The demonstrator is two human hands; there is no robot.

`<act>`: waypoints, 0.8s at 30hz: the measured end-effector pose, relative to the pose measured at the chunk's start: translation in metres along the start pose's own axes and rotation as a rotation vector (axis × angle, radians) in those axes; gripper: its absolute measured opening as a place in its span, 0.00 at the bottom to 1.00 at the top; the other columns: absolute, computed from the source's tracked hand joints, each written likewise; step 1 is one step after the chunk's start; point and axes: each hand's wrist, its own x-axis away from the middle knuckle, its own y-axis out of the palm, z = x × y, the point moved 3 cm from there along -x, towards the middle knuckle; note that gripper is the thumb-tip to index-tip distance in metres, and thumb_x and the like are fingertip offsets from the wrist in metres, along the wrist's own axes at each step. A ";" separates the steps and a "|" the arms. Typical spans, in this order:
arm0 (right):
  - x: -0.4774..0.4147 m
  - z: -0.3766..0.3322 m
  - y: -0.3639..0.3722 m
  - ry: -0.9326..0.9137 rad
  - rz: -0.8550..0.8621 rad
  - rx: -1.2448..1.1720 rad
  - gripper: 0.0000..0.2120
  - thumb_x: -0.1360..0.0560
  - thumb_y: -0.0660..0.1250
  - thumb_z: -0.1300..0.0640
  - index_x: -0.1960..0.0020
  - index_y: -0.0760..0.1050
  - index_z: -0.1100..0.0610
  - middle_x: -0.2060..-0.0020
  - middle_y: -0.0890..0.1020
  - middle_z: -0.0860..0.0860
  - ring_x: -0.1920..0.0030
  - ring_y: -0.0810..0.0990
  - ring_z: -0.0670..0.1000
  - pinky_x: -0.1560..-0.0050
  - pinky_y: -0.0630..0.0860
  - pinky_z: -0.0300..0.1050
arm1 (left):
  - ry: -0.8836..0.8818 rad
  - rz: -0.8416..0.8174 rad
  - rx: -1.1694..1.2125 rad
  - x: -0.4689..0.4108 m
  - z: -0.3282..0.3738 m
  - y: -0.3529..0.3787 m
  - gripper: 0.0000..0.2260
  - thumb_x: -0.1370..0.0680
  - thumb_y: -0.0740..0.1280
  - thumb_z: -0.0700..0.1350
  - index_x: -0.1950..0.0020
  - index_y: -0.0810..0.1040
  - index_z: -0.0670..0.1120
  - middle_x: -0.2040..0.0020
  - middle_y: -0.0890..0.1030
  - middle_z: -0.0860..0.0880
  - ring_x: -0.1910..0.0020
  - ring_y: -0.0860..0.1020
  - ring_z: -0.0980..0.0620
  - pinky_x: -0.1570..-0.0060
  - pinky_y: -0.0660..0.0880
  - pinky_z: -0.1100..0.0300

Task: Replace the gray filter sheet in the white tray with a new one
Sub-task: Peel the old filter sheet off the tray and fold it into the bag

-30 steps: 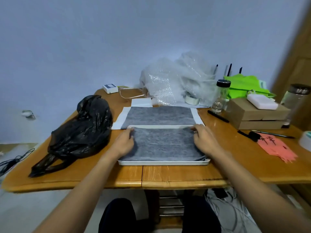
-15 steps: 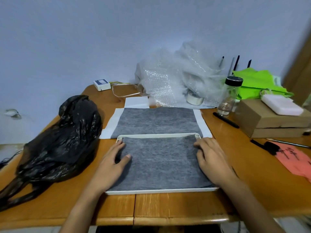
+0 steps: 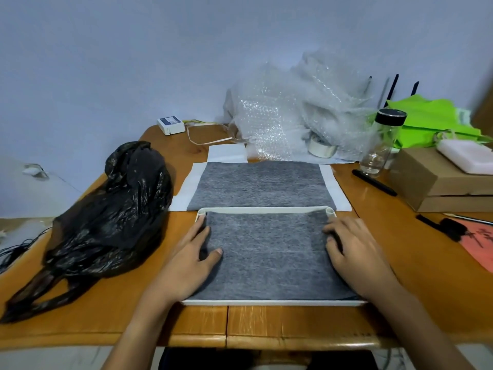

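A white tray (image 3: pixel 264 210) lies near the table's front edge with a gray filter sheet (image 3: pixel 269 252) spread flat inside it. My left hand (image 3: pixel 190 257) rests on the sheet's left edge, fingers extended and thumb lying on the fabric. My right hand (image 3: pixel 352 252) rests flat on the sheet's right edge, fingertips near the tray's far right corner. Behind the tray a second gray sheet (image 3: pixel 260 184) lies on white paper (image 3: pixel 186 189).
A crumpled black plastic bag (image 3: pixel 106 217) lies left of the tray. Bubble wrap (image 3: pixel 288 108), a tape roll (image 3: pixel 321 148) and a glass jar (image 3: pixel 382 144) stand behind. Cardboard boxes (image 3: pixel 437 180), a black pen (image 3: pixel 373 182) and pink paper (image 3: pixel 477 244) lie to the right.
The view has moved closer to the table. Both hands have slid from the tray's far corners toward me along the sheet's side edges, and my left thumb now lies on the fabric.
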 end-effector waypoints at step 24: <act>-0.034 -0.039 -0.026 -0.157 -0.366 0.544 0.15 0.18 0.56 0.52 0.35 0.70 0.58 0.41 0.78 0.57 0.42 0.79 0.59 0.52 0.75 0.50 | -0.031 0.159 0.506 0.022 0.000 -0.008 0.20 0.17 0.62 0.43 0.27 0.72 0.58 0.29 0.74 0.63 0.27 0.68 0.63 0.24 0.62 0.50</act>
